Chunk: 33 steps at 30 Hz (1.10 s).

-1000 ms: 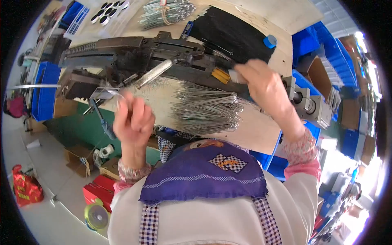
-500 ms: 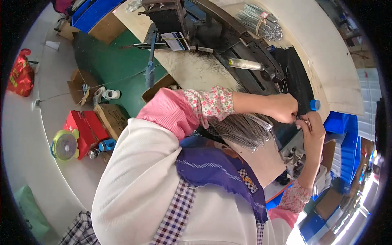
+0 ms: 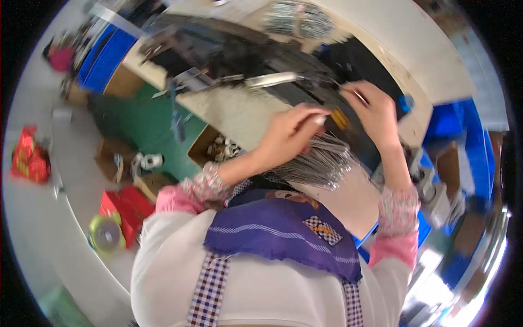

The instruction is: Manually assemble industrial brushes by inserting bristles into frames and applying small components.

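Observation:
My left hand (image 3: 291, 136) is raised over the near side of the dark machine (image 3: 234, 52), fingers curled together. A small pale spot shows at its fingertips; motion blur hides what it is. Farther right, my right hand (image 3: 376, 111) pinches thumb and forefinger beside the machine's end. Something thin seems to be at those fingertips, too blurred to name. Just below my left hand lies a bundle of thin grey metal wires (image 3: 318, 163). A small yellow piece (image 3: 339, 117) shows between the hands, and a pale cylinder (image 3: 275, 80) lies along the machine.
A second tied wire bundle (image 3: 297, 20) lies at the far side of the table (image 3: 348, 204). A blue cap (image 3: 406, 103) is right of my right hand. Blue bins (image 3: 463, 128) stand at the right. An open carton (image 3: 201, 150) of parts sits left of the table.
My hands were together at the right over the dark surface and are now apart. The left has moved left toward me; the right has moved away from me. The whole view has shifted.

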Each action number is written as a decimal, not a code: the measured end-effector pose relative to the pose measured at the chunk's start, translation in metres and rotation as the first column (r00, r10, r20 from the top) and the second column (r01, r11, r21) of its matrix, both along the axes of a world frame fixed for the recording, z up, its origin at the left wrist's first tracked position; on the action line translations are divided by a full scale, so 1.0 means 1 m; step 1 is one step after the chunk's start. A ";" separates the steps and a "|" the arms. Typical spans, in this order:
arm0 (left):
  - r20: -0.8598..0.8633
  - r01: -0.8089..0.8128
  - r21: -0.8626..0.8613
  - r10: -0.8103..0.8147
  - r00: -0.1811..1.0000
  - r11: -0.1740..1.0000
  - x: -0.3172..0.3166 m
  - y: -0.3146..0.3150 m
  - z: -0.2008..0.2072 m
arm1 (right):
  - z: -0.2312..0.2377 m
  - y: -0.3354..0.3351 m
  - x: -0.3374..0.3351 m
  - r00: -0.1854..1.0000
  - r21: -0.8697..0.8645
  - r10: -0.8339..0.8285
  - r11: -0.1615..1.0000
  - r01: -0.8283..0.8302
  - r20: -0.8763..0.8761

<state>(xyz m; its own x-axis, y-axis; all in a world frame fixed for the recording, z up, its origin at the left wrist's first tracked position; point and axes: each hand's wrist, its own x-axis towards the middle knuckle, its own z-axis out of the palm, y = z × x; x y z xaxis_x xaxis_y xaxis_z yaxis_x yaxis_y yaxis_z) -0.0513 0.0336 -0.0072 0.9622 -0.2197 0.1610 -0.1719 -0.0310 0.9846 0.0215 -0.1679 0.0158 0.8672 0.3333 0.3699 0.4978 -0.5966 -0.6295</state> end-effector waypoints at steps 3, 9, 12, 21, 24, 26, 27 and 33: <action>-0.666 -0.166 -0.399 -0.161 0.729 0.902 0.008 0.018 -0.030 | -0.002 0.009 0.010 0.997 -0.040 0.032 0.999 -0.029 0.071; -0.263 -0.163 -0.964 -0.847 0.462 0.211 0.058 0.051 0.018 | -0.006 0.008 0.008 0.980 -0.083 0.013 0.997 0.004 0.198; -0.195 -0.211 -0.971 -0.879 0.435 0.111 0.056 0.048 0.026 | -0.008 0.011 0.006 0.976 -0.050 -0.029 0.998 0.040 0.217; -0.125 -0.197 -0.980 -0.866 0.483 0.031 0.049 0.041 0.029 | -0.014 0.014 0.000 0.954 -0.140 0.033 0.990 0.009 0.297; -0.331 0.158 -0.822 -0.684 0.650 0.547 0.036 0.030 0.025 | -0.018 0.014 0.008 0.970 -0.109 0.049 0.994 -0.023 0.240; -0.420 0.272 -0.056 -0.269 0.866 0.961 0.024 -0.002 -0.015 | -0.011 0.013 0.009 0.977 -0.058 0.085 0.995 -0.075 0.197; -0.071 0.142 0.183 -0.131 0.989 0.973 0.027 0.003 -0.038 | -0.003 0.010 0.005 0.982 -0.048 0.076 0.996 -0.068 0.172; -0.509 -0.050 0.025 0.056 0.859 0.998 0.019 0.067 -0.042 | 0.014 0.023 -0.043 0.979 -0.100 0.065 0.994 -0.047 0.193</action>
<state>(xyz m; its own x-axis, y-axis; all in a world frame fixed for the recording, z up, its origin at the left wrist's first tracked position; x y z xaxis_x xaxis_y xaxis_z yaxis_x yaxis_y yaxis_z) -0.0322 0.1007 -0.0489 0.9196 -0.1647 -0.3566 0.3556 -0.0365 0.9339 -0.0218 -0.1447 0.0296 0.7602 0.4208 0.4950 0.6400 -0.6161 -0.4591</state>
